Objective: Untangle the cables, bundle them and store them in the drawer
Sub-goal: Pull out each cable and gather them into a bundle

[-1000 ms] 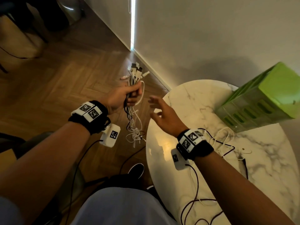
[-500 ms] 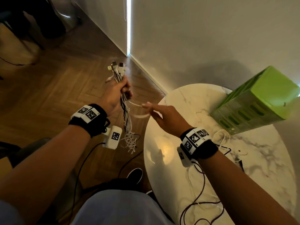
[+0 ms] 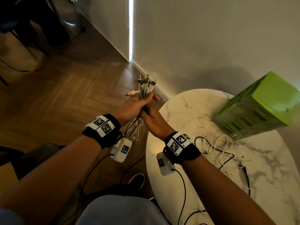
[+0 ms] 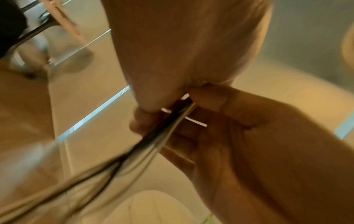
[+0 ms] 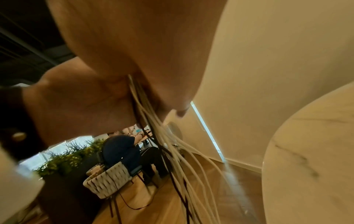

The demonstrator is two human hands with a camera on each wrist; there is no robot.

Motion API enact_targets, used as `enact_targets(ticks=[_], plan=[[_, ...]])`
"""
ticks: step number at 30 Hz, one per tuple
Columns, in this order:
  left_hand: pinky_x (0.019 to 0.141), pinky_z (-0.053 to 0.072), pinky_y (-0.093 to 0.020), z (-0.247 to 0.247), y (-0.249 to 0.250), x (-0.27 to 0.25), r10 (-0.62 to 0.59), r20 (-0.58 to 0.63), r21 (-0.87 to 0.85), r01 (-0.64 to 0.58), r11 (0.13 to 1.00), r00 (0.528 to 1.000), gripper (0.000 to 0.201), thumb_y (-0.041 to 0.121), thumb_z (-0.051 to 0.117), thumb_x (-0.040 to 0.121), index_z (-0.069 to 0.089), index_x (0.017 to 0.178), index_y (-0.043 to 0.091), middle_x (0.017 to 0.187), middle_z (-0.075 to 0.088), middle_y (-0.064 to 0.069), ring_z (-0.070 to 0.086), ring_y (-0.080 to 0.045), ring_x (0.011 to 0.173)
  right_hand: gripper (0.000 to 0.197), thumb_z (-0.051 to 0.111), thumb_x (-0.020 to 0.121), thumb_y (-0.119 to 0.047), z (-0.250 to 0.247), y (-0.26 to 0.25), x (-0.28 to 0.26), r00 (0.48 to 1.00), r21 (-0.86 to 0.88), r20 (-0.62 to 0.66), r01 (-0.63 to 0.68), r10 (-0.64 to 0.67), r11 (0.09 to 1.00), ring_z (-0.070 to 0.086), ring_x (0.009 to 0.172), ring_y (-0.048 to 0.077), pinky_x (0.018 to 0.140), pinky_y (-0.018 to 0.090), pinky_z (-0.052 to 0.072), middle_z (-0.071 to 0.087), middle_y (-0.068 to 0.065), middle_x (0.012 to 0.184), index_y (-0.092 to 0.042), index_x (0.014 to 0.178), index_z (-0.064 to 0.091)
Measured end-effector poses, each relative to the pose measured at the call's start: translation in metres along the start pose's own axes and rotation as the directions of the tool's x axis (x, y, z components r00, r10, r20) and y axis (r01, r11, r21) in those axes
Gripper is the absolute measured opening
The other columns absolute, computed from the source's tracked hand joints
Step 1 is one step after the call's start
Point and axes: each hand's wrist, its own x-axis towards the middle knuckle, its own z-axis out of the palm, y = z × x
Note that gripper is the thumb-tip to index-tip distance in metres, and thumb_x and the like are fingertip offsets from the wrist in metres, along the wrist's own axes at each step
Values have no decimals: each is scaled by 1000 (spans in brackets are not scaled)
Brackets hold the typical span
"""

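White and black cords make up the bundle of cables [image 3: 145,93], and both hands have hold of it in the air, out past the near-left edge of the counter [image 3: 203,120] and above the wooden floor [image 3: 65,98]. The left hand [image 3: 134,105] wraps its grip round the upper part, fingers curled tight, so the plugs [image 3: 146,82] fan out above the fist, one pinkish plug pointing off to the left. The right hand [image 3: 151,118] is pressed in just beneath and against it, its grip also closed on the same cords; from the left wrist view the right thumb [image 4: 208,98] and fingers pinch the strands where they leave the left palm [image 4: 184,45]. In the right wrist view the cords run out from between the two hands [image 5: 134,94] and spread as they fall away. Below the hands the loose tails [image 3: 134,129] hang in a tangle beside the left wristband [image 3: 102,127]. On the marble counter, behind the right wristband [image 3: 180,145], more loose cables [image 3: 219,151], white and black, lie sprawled and overlapping. Further back on the counter, near the wall [image 3: 211,38], stands a green plastic drawer unit [image 3: 259,108], tilted in the wide lens; I cannot tell whether any drawer is open. A dark shoe [image 3: 137,181] shows on the floor by the counter's foot.
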Motion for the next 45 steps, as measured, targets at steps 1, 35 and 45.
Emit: enact_targets(ticks=[1,35,45], plan=[[76,50,-21,-2,2,2,-9,43,14,9,1000,999,33,38,44,106,71,109,18,121,69,9,66,1,99,39,38,107,-7,3,-2,-1,998,58,-52,24,-21,998,55,114,-12,92,11,46,55,-4,132,-8,146,40],[76,57,-39,-31,-63,59,142,-131,597,-36,801,981,19,39,63,97,58,92,21,93,72,-2,70,-22,85,21,51,84,-22,-33,-69,-20,961,729,-257,128,96,673,24,64,19,81,34,38,27,-1,68,-21,67,39],[95,51,-25,-10,-65,12,-392,492,423,180,888,778,104,66,83,65,35,146,21,138,54,2,57,-8,123,34,44,94,-2,-59,-42,-28,900,564,-300,-101,317,820,30,53,12,64,33,34,32,-6,58,-21,65,41]])
